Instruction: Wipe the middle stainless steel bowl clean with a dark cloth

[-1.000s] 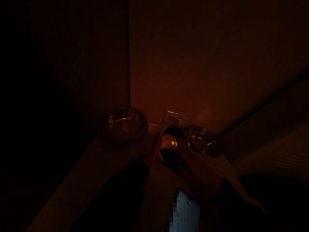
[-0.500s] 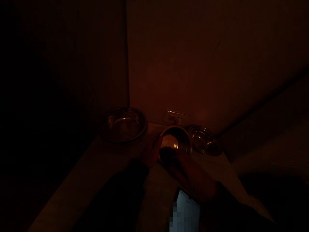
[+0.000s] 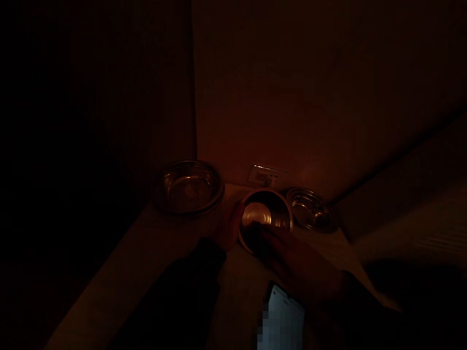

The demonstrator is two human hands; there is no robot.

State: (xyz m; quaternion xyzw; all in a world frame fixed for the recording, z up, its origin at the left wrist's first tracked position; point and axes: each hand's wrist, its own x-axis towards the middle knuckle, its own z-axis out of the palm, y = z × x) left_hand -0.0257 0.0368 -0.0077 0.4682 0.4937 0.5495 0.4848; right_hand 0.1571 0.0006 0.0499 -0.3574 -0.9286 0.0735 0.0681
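Observation:
In very dim light a shiny metal bowl [image 3: 282, 206] stands on the table, its mouth tilted towards me. My left hand [image 3: 229, 228] grips its left side, with fingers along the rim. Over the near rim reaches my right hand [image 3: 292, 255], its fingers bent down into the bowl. A dark lump [image 3: 252, 233] sits at those fingertips, too dim to name. Below my right hand lies a lit phone [image 3: 284, 316], its screen partly pixelated.
A wide metal dish [image 3: 215, 197] stands at the table's back left, with several shiny rims. Smaller metal dishes [image 3: 330, 221] are at the back right. Behind the bowl, a socket plate [image 3: 259, 174] is on the wall. The wooden table [image 3: 120, 272] narrows towards the wall.
My right hand has shifted slightly right and down within the bowl, showing more of its lit bottom. My left hand stays on the bowl's side.

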